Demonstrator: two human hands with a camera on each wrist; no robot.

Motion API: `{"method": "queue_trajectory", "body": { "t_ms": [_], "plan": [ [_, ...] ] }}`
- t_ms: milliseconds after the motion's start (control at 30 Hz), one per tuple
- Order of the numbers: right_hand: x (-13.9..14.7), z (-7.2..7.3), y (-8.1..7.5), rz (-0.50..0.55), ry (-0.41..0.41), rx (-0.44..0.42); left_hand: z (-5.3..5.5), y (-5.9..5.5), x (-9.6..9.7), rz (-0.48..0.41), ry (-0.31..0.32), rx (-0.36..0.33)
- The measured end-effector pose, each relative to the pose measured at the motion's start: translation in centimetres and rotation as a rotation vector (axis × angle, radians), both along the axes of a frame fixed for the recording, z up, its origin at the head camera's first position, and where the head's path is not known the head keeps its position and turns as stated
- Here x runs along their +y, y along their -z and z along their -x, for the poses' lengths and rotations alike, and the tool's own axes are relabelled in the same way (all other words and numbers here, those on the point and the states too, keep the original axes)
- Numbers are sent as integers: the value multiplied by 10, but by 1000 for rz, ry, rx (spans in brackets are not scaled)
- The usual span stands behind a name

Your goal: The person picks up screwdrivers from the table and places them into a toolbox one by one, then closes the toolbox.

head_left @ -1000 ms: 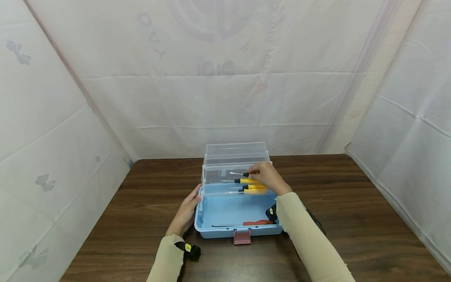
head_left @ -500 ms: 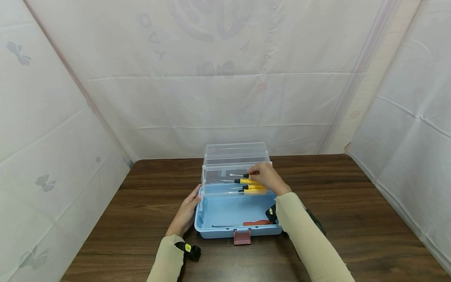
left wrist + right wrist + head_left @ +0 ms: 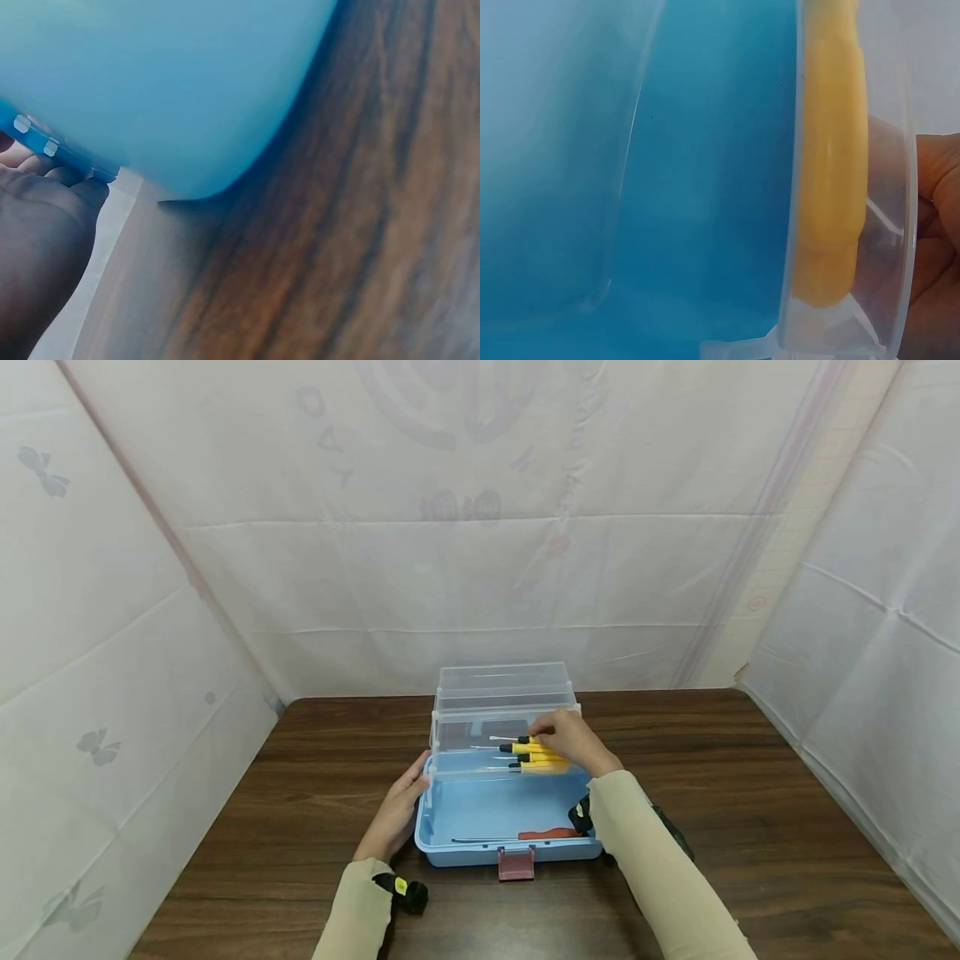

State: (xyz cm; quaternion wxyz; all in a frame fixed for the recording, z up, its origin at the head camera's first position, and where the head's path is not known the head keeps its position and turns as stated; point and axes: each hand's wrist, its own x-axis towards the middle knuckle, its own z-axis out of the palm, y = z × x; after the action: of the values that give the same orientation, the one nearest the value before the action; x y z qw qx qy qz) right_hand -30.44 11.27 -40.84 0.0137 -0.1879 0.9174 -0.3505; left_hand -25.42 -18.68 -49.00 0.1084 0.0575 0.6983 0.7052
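Observation:
A light blue toolbox [image 3: 480, 802] stands on the table, with its clear tray [image 3: 450, 735] raised towards the back. My right hand [image 3: 570, 741] pinches the yellow handle of a screwdriver [image 3: 523, 740] over the tray; its thin shaft points left. Several other yellow-handled screwdrivers [image 3: 536, 758] lie parallel in the tray, and one yellow handle [image 3: 832, 150] shows through the clear wall in the right wrist view. At the box's left side, my left hand [image 3: 396, 814] holds the rim. Part of that hand [image 3: 45, 232] appears beside the box edge in the left wrist view.
A red-handled screwdriver [image 3: 551, 833] lies along the front inside the box. The reddish latch [image 3: 515, 864] hangs down in front. Dark wood table [image 3: 300, 827] surrounds the box, and white sheets [image 3: 375, 585] enclose the back and sides.
My right hand has lowered slightly with the screwdriver, bringing it nearer the others in the tray; more of its yellow handle shows. My left hand and the box have stayed put.

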Motion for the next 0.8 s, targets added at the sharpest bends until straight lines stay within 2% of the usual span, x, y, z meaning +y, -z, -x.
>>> {"method": "queue_trajectory", "body": {
  "t_ms": [300, 800],
  "plan": [
    [1, -1, -1, 3, 13, -40, 0, 0, 0, 3, -5, -7],
    [4, -4, -1, 10, 42, -48, 0, 0, 0, -3, 0, -12]
  ]
}}
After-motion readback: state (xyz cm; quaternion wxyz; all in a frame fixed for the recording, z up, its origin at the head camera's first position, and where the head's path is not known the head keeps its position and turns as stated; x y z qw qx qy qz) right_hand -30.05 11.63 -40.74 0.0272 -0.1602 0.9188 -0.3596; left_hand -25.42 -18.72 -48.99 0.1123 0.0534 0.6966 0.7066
